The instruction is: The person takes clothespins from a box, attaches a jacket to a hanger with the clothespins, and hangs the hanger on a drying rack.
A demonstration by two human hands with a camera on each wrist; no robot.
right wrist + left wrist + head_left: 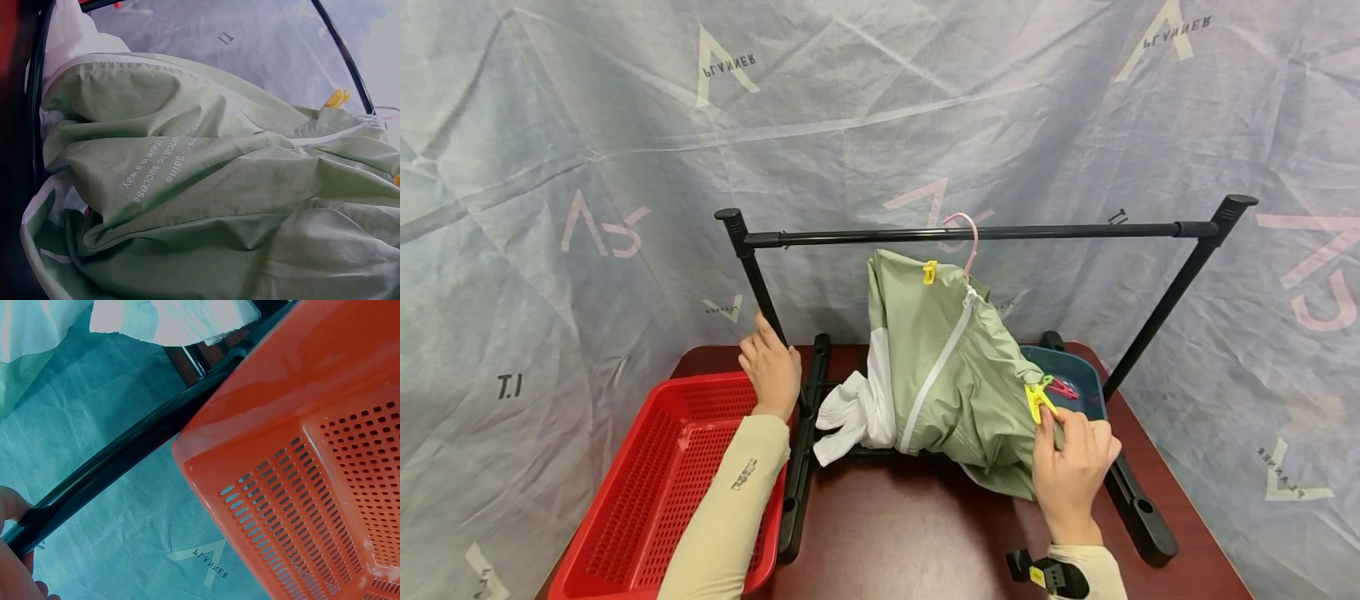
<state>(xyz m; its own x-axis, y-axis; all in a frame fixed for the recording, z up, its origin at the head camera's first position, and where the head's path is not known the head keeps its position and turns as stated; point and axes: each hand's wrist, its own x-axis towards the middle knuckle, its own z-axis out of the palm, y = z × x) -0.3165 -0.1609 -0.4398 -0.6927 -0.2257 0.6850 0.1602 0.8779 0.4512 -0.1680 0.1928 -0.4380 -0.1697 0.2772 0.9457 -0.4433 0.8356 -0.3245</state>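
Note:
A light green jacket (955, 367) with a white zip hangs from a pink hanger (973, 242) on the black rack. Its sleeve with a white part (853, 408) droops on the left. One yellow clothespin (929, 272) is clipped near the jacket's top. My right hand (1072, 462) pinches another yellow clothespin (1037, 400) at the jacket's right edge. In the right wrist view, jacket fabric (206, 187) with printed lettering fills most of the picture and that hand is out of sight. My left hand (771, 367) grips the rack's left post (125, 444).
A red perforated basket (655, 408) stands at the left, under my left forearm. Behind the jacket on the right is a blue basket (1060, 362) with pink clothespins (1063, 388). The rack's crossbar (1075, 231) spans above, and its black feet (1138, 517) rest on the brown table (880, 533).

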